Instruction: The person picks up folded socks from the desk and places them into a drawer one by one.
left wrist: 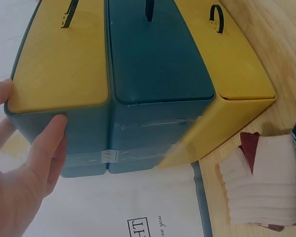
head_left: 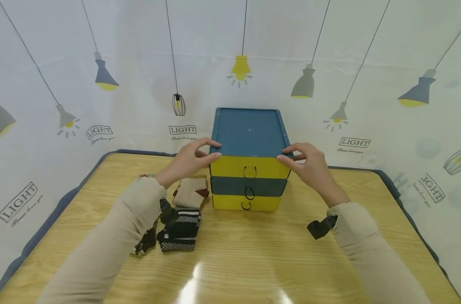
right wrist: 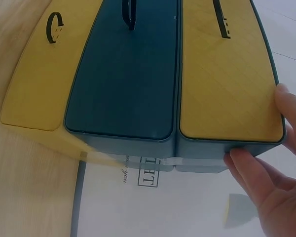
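A stack of three drawers [head_left: 249, 186] stands on the table, yellow at top and bottom with dark teal between, under a flat blue top [head_left: 249, 131]. Each drawer front carries a black loop handle [head_left: 249, 193]. My left hand [head_left: 190, 159] grips the upper left front corner, thumb on the side wall and fingertips at the top edge. At the opposite corner my right hand [head_left: 308, 164] grips in the same way, its thumb [right wrist: 244, 160] against the right side. All three drawers are closed flush in both wrist views.
Left of the stack lie a folded cream sock bundle [head_left: 191, 192] with dark red parts, a black-and-white striped sock bundle [head_left: 180, 230] and a dark patterned one [head_left: 146, 241] partly under my left sleeve. A lamp-printed white sheet [head_left: 139, 84] rises behind the wooden table [head_left: 245, 253].
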`<state>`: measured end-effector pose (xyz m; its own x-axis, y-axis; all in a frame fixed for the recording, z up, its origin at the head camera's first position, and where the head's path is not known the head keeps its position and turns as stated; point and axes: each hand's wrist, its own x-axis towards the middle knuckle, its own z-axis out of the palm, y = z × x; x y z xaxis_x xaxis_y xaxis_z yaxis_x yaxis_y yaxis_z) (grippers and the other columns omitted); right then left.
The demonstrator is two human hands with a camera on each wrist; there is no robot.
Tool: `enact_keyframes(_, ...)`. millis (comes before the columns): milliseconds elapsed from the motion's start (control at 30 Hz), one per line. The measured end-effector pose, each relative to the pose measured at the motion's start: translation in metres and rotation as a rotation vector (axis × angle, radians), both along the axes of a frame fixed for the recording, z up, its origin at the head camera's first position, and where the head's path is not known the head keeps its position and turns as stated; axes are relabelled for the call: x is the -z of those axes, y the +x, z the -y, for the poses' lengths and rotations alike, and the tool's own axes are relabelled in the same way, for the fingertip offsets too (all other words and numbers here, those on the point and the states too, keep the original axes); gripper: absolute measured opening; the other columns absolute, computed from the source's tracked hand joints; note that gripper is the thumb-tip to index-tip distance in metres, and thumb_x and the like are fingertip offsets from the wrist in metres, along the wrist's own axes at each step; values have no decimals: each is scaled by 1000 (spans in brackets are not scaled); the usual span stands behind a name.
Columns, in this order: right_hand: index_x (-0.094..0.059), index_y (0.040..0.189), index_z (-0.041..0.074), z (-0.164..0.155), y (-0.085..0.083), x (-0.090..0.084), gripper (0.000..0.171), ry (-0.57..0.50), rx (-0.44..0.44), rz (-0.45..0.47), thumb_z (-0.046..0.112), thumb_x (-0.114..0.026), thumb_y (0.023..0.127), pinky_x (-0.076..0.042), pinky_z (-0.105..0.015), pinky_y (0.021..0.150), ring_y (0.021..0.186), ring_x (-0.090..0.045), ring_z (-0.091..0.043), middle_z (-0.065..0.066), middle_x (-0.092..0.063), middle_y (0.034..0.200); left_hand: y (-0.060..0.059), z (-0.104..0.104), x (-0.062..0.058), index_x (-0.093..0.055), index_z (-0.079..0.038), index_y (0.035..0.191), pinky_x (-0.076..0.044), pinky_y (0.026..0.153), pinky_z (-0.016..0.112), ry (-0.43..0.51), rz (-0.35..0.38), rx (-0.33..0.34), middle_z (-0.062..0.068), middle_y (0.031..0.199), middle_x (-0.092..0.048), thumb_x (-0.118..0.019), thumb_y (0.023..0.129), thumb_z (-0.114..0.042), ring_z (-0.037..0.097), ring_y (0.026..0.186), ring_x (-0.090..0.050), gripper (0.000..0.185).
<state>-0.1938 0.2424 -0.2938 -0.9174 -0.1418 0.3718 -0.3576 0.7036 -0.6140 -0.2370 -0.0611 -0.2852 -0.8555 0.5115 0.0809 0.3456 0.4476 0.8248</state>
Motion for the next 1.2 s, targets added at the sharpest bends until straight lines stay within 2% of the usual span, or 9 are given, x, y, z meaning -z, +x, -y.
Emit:
enact_keyframes(267,-61,99,4,2,-5,-1,29,8,-3,-13,27,-63,83,-50,-44,66,84,-60,-34,-18,-50,112,-7,2,-1,-49,-22,124,-48,77,36,-19,24,-14,2,134,-37,-54,87,-38,21,98,-55,41)
enact_keyframes(467,-60,101,4,1,-7,-5,31,29,-15,29,30,-61,84,-50,-44,68,86,-59,-34,-18,-49,113,-10,2,0,-48,-23,125,-48,78,36,-13,49,-18,2,135,-35,-55,86,-39,21,100,-54,42)
enact_keyframes(667,-59,105,3,-1,-6,-15,34,126,-51,71,30,-59,85,-46,-47,77,95,-55,-38,-19,-41,127,-11,-2,0,-49,-22,124,-49,75,33,-20,27,-16,2,134,-37,-54,87,-38,19,96,-56,41)
enact_keyframes(767,-61,106,3,-1,-7,-22,32,186,-89,69,27,-59,86,-45,-46,79,97,-54,-36,-17,-43,129,-12,-2,1,-49,-22,124,-49,74,32,-22,12,-16,2,134,-38,-54,87,-37,19,96,-56,40)
enact_keyframes(1033,-65,105,6,3,-14,-32,31,243,-122,158,29,-60,85,-48,-42,73,98,-54,-33,-13,-53,120,-7,0,0,-48,-20,125,-49,75,33,-13,-3,-28,2,136,-35,-53,88,-34,21,100,-54,40)
enact_keyframes(1200,-66,101,5,8,-18,-34,31,245,-129,150,31,-61,84,-48,-41,73,94,-56,-32,-13,-56,116,-1,0,-1,-48,-16,125,-46,82,39,-3,-36,-71,7,138,-31,-53,89,-30,27,106,-51,38)
